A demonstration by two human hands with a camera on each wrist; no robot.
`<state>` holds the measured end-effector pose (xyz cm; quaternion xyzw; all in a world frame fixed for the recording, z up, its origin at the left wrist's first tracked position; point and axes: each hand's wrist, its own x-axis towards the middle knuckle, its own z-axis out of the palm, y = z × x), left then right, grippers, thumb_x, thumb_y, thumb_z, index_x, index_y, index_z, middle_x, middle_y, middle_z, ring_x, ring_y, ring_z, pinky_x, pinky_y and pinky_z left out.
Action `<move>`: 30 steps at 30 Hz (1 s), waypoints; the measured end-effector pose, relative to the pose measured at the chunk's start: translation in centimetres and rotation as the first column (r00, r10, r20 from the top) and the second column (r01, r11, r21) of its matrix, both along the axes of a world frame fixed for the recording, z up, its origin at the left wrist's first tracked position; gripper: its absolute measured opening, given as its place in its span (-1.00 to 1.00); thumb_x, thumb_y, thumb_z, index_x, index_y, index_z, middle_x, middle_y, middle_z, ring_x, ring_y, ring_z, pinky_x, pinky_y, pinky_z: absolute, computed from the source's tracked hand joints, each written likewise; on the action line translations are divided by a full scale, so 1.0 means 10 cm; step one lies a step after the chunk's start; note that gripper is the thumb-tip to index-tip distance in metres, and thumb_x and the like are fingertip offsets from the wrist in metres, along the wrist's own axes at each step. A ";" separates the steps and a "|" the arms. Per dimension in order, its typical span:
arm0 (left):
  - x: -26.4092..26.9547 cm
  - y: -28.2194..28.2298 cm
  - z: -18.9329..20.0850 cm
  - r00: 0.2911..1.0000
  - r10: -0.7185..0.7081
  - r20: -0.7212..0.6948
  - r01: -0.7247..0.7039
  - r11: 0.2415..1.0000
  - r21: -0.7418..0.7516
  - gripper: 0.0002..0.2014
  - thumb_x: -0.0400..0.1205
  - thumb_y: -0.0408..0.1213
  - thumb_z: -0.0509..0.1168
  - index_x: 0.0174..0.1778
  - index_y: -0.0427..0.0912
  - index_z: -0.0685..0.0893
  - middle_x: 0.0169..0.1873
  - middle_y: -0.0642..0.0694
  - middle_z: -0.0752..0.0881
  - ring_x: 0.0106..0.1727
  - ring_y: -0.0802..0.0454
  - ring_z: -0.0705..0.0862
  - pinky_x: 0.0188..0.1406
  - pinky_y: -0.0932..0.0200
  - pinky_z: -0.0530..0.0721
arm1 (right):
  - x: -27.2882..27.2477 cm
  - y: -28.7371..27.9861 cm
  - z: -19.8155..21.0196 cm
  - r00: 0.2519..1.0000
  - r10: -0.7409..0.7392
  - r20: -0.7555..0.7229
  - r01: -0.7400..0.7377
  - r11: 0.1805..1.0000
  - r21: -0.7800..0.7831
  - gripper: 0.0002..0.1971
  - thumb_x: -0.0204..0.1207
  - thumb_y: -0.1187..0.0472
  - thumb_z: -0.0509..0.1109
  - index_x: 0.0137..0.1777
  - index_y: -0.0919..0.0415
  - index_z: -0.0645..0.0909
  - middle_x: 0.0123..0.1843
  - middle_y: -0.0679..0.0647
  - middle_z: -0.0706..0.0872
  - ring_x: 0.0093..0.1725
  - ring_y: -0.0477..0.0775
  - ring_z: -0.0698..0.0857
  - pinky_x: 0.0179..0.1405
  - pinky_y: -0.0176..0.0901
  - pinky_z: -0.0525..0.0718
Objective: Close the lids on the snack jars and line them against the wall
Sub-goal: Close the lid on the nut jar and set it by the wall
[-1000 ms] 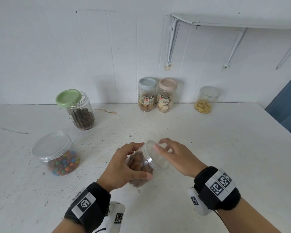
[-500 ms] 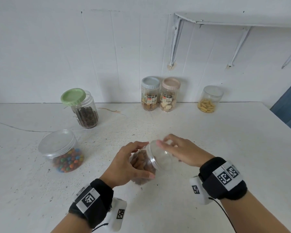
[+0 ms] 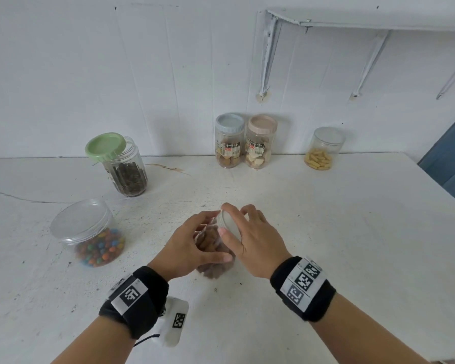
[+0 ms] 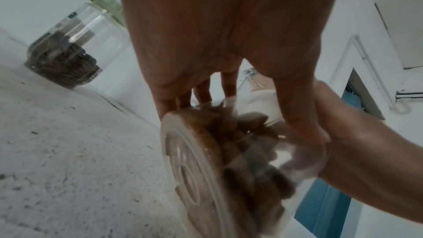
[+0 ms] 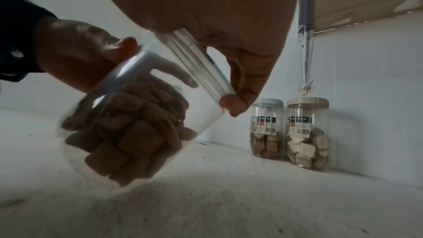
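Note:
A clear jar of brown biscuits [image 3: 212, 249] [image 5: 128, 133] [image 4: 240, 151] is tilted above the table near the front middle. My left hand [image 3: 192, 245] grips its body, fingers and thumb curled round it. My right hand [image 3: 250, 237] grips the clear lid [image 3: 230, 223] [image 5: 194, 64] sitting on the jar's mouth. Against the wall stand a blue-lidded jar [image 3: 229, 140], a pink-lidded jar [image 3: 260, 141] and a clear-lidded jar of yellow snacks [image 3: 323, 149]. At left, a jar of dark sticks [image 3: 126, 169] carries a green lid [image 3: 105, 145] propped askew, and a jar of coloured candies [image 3: 95, 237] has a clear lid resting tilted.
The white table [image 3: 352, 219] runs back to a white panelled wall. A shelf on brackets [image 3: 365, 19] hangs over the right side. The table's right edge drops off beside a blue surface [image 3: 452, 158].
The right hand has rotated over the lid, its fingers now wrapping round the rim. The jar stays tilted in the left hand at about the same spot.

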<state>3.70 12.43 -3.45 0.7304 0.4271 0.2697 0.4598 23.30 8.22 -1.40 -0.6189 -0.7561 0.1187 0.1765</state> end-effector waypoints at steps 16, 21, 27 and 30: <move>0.00 -0.13 0.03 0.994 0.059 -0.093 -0.044 0.986 0.158 -0.17 0.33 0.10 0.70 0.50 0.13 0.50 0.31 0.15 0.67 0.36 0.24 0.62 0.39 0.12 0.65 | -0.14 0.00 0.11 0.995 -0.025 0.098 0.029 0.999 -0.040 -0.45 0.71 -0.31 -0.08 0.66 -0.22 0.07 0.37 0.28 0.50 0.31 0.29 0.55 0.01 0.06 0.75; -0.03 -0.21 0.05 0.995 0.082 -0.056 -0.074 0.988 0.137 -0.15 0.26 0.25 0.62 0.47 0.15 0.51 0.30 0.13 0.68 0.33 0.22 0.65 0.27 0.30 0.61 | -0.19 -0.02 0.11 0.992 -0.031 0.123 0.033 0.999 -0.013 -0.40 0.65 -0.35 -0.14 0.65 -0.23 0.08 0.37 0.28 0.50 0.29 0.30 0.54 -0.04 0.06 0.75; -0.03 -0.39 0.00 0.970 0.224 0.094 -0.227 0.974 0.021 -0.29 0.30 0.05 0.68 0.34 0.36 0.51 0.30 0.23 0.67 0.25 0.44 0.66 0.03 0.46 0.72 | -0.23 0.02 0.06 0.966 -0.100 -0.237 0.082 0.993 -0.082 -0.35 0.54 -0.39 0.31 0.57 -0.36 0.18 0.45 0.12 0.42 0.41 0.15 0.45 0.24 0.05 0.69; 0.07 -0.50 -0.03 0.903 0.370 0.218 -0.362 0.929 -0.075 -0.31 0.22 0.03 0.65 0.25 0.38 0.54 0.21 0.23 0.72 0.14 0.43 0.74 -0.08 0.50 0.74 | -0.31 -0.06 -0.04 0.781 -0.225 -0.583 0.152 0.973 -0.172 -0.23 0.40 -0.36 0.53 0.57 -0.38 0.27 0.43 0.01 0.42 0.40 0.01 0.49 0.22 -0.23 0.61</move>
